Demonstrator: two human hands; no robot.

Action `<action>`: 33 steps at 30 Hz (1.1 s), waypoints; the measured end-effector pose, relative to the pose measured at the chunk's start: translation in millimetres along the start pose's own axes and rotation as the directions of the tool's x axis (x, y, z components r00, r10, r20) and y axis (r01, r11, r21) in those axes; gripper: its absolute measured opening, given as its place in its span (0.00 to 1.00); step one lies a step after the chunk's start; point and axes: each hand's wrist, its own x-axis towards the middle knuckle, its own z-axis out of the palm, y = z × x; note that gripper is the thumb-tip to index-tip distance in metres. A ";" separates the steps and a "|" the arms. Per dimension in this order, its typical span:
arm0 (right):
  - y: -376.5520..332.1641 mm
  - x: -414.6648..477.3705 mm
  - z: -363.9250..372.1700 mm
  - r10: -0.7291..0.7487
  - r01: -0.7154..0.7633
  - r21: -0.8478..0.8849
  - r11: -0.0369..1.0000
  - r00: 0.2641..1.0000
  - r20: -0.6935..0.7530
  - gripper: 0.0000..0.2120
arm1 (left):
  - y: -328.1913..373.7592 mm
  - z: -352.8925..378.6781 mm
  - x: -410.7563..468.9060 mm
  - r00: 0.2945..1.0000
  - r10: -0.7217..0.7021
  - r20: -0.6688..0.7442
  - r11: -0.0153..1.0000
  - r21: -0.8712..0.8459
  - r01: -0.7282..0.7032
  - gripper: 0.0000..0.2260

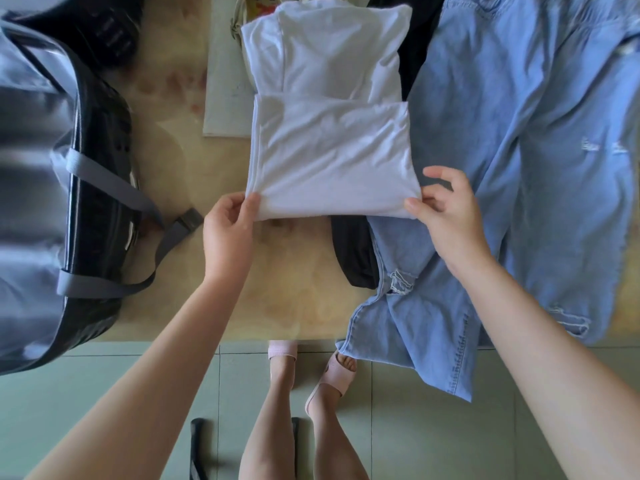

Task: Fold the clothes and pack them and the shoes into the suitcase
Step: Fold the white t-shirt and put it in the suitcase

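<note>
Table (294, 282); open suitcase (98, 140), straps (110, 183); white shirt (329, 157)

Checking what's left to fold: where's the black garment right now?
Head view, centre-right of the table: the black garment lies mostly hidden under the white shirt and the blue jeans, peeking out between them.

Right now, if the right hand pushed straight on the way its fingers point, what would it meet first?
The folded white shirt: the right hand pinches its near corner, fingers pointing left across it. Depth is hard to judge.
</note>
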 end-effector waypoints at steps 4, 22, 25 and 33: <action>22.0 -13.7 -1.8 0.064 -0.063 -0.012 0.998 0.998 0.029 0.17 | -17.4 -1.6 -13.2 0.998 -0.020 0.056 0.996 0.086 0.015 0.10; 31.3 -89.6 -27.3 0.005 0.016 -0.237 0.971 0.996 0.087 0.27 | -52.2 -19.0 -96.3 0.950 -0.289 0.118 0.940 -0.151 0.305 0.04; 38.1 -104.0 -29.3 0.031 -0.010 -0.273 0.962 0.997 0.073 0.25 | -61.3 -21.0 -104.5 0.935 -0.325 0.142 0.928 -0.143 0.344 0.04; 12.8 -82.2 -8.2 0.060 -0.077 -0.112 0.991 0.987 -0.148 0.25 | -44.5 -7.8 -86.5 0.953 -0.291 0.085 0.950 -0.091 0.298 0.13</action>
